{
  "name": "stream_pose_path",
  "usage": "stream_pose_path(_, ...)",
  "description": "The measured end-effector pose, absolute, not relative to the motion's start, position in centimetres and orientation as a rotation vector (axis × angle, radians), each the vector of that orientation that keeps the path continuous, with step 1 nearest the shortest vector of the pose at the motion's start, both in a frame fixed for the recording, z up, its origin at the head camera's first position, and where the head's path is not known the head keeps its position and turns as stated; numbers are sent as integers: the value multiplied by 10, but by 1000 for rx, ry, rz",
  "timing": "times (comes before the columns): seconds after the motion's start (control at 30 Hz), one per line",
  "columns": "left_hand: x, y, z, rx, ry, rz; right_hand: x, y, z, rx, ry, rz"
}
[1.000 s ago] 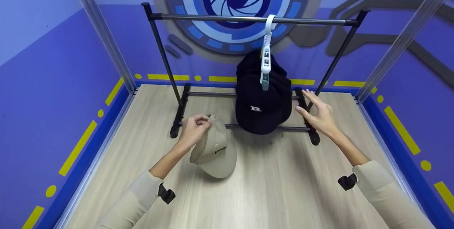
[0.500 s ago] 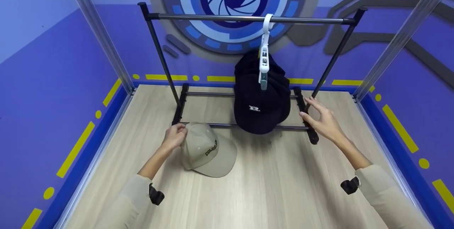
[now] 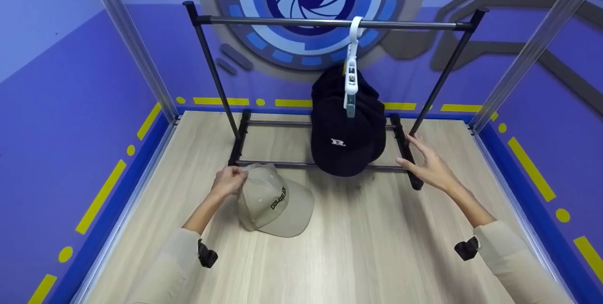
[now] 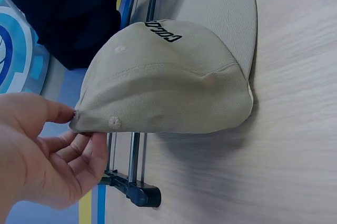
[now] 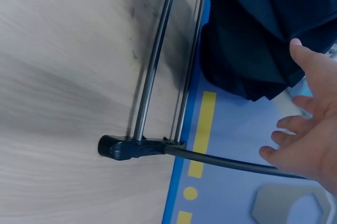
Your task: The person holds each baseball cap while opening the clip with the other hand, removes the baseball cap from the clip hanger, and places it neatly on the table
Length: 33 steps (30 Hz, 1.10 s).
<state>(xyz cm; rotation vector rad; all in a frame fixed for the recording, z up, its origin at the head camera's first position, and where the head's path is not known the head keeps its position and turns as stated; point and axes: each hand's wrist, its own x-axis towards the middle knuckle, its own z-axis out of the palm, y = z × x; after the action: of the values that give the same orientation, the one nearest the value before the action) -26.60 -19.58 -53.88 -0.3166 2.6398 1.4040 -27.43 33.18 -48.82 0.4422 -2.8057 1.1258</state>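
Note:
A beige baseball cap (image 3: 264, 198) with dark lettering is low over the wooden floor, its brim toward the right. My left hand (image 3: 228, 180) pinches the top of its crown between thumb and fingers, as the left wrist view shows with the cap (image 4: 163, 87). My right hand (image 3: 432, 167) is held in the air by the rack's right leg, fingers spread and holding nothing. Dark caps (image 3: 346, 129), the front one bearing a white letter, hang from a white clip hanger (image 3: 351, 75). In the right wrist view my hand (image 5: 310, 124) appears beside these caps.
A black metal rack (image 3: 282, 22) stands before the blue back wall, its hanger hooked on the top bar. Its lower bars (image 3: 292, 166) run close above the wooden floor (image 3: 358, 257). Side walls with metal posts (image 3: 134, 45) flank the space.
My left hand has moved left with the beige cap, which has turned so its lettering shows more fully. My right hand has shifted slightly to the right. The dark caps stay hanging.

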Motion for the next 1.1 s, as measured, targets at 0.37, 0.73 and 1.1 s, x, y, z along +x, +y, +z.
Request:
stream_pose_path(0.37, -266, -205, -536, -333, 2652, 1344, -263, 348, -486, 446, -2886, 1076)
stream_pose_path(0.73, -266, -217, -538, -366, 2613, 1360, -254, 359, -492, 409, -2882, 1042)
stream_pose_path(1.1, -270, -221, -529, -313, 2771, 1142, -249, 365, -492, 410, -2882, 1028)
